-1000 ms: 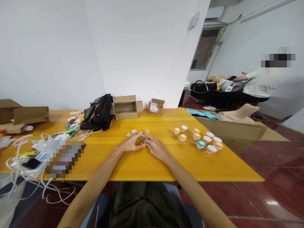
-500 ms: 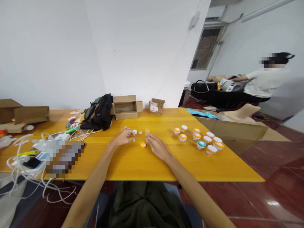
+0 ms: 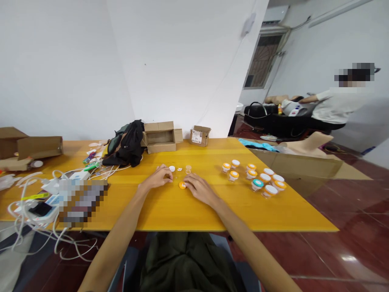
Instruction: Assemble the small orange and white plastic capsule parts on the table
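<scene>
An orange lid [image 3: 182, 185] lies on the yellow table [image 3: 158, 211], with a small white piece on it. The fingertips of my right hand [image 3: 197, 187] touch its right side, fingers bent together. My left hand [image 3: 159, 177] is curled just to the left, thumb and fingers close together; whatever is between them is too small to make out. Behind the hands are a white disc [image 3: 172, 168], a small patterned white piece [image 3: 180, 169] and a clear open cup [image 3: 188, 169].
Several lidded jars [image 3: 257, 185] stand on the right. At the back are an open cardboard box [image 3: 161, 140], a smaller box [image 3: 199, 136] and a black bag [image 3: 129, 146]. White cables [image 3: 22, 227] tangle at the left. A person [image 3: 334, 105] sits far right.
My right hand has moved slightly left and down onto the orange lid. My left fingers have drawn closer together, and the small white piece near them is now mostly hidden.
</scene>
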`<state>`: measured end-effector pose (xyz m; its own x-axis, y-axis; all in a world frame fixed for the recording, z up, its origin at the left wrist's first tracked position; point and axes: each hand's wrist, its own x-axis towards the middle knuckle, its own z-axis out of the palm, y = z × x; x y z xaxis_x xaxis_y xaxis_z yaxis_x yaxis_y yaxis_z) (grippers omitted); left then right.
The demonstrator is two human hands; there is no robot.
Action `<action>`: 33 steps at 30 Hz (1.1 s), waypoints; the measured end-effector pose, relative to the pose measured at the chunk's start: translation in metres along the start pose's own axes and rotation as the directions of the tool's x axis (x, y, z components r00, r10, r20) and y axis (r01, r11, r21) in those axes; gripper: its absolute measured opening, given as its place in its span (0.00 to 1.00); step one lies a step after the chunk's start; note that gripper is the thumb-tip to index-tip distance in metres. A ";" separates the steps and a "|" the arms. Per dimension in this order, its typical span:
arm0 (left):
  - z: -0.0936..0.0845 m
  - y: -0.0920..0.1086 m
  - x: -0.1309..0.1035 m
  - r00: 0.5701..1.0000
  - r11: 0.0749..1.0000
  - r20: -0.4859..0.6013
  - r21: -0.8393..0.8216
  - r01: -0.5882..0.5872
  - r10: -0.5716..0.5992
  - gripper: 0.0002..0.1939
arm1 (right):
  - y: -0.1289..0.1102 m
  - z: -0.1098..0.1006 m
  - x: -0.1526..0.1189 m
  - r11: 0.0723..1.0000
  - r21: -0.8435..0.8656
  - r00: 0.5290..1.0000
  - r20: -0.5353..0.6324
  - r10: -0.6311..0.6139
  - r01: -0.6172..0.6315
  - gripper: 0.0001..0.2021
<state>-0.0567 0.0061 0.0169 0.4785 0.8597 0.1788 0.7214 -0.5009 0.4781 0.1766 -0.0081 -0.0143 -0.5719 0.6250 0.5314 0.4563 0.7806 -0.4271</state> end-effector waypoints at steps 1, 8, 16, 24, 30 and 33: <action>0.000 0.000 0.000 1.000 1.000 0.008 -0.012 -0.008 0.008 0.05 | -0.001 0.000 0.000 1.000 0.006 1.000 0.011 -0.005 0.005 0.09; 0.000 0.000 0.000 1.000 0.997 0.026 -0.072 -0.009 0.011 0.04 | -0.002 0.000 0.001 0.999 0.035 0.998 0.061 -0.009 0.007 0.07; -0.002 -0.005 0.001 0.999 0.997 0.024 -0.064 -0.044 0.046 0.08 | 0.003 0.006 0.002 0.995 0.100 0.997 0.070 -0.025 0.018 0.09; -0.003 -0.001 0.000 0.997 0.987 0.064 -0.157 -0.023 0.034 0.07 | 0.002 0.006 0.003 0.992 0.126 0.995 0.099 0.012 -0.024 0.08; -0.003 0.002 0.000 0.997 0.979 0.074 -0.203 -0.008 0.024 0.07 | 0.003 0.006 0.003 0.989 0.141 0.994 0.103 0.021 -0.036 0.13; -0.002 0.002 0.000 0.997 0.978 0.077 -0.208 -0.008 0.024 0.07 | 0.003 0.006 0.004 0.988 0.153 0.993 0.112 0.022 -0.039 0.14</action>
<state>-0.0560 0.0058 0.0192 0.5328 0.8371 0.1240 0.5978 -0.4761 0.6449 0.1718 -0.0032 -0.0182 -0.6341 0.6382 0.4366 0.3692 0.7459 -0.5544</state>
